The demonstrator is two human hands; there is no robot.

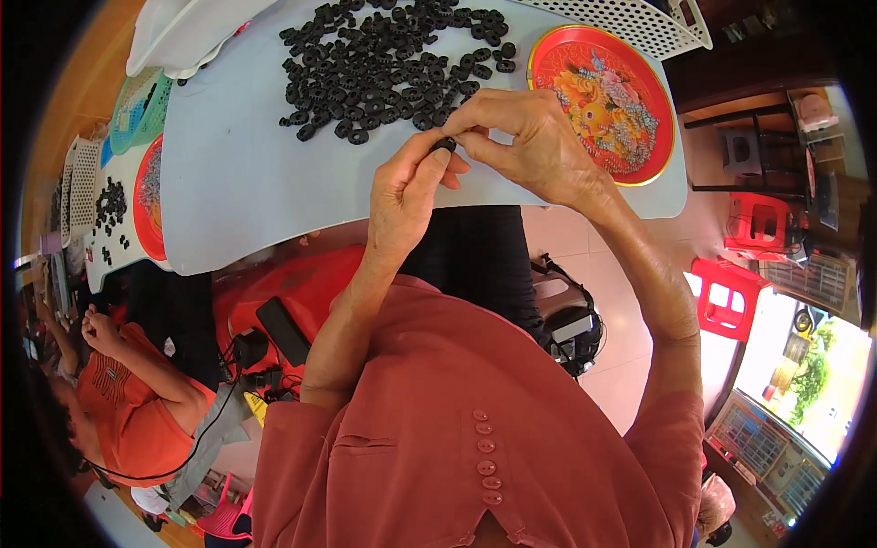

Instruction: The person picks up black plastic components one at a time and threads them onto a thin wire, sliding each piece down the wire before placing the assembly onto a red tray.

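Left of the flowered tray (555, 50), the left hand (408, 187) covers much of a black piece (445, 143); whether the right hand (525, 137) pinches anything beside it is too small to tell. That hand hides part of the tray's rim, and the silvery bits (632, 119) inside the tray are too fine to make out. Beyond the tray a white perforated basket (644, 26), and left of the tray the black heap (365, 78), run off the view's upper edge.

Brick-red shirt (411, 384); round red buttons (486, 446); black trousers (489, 260).
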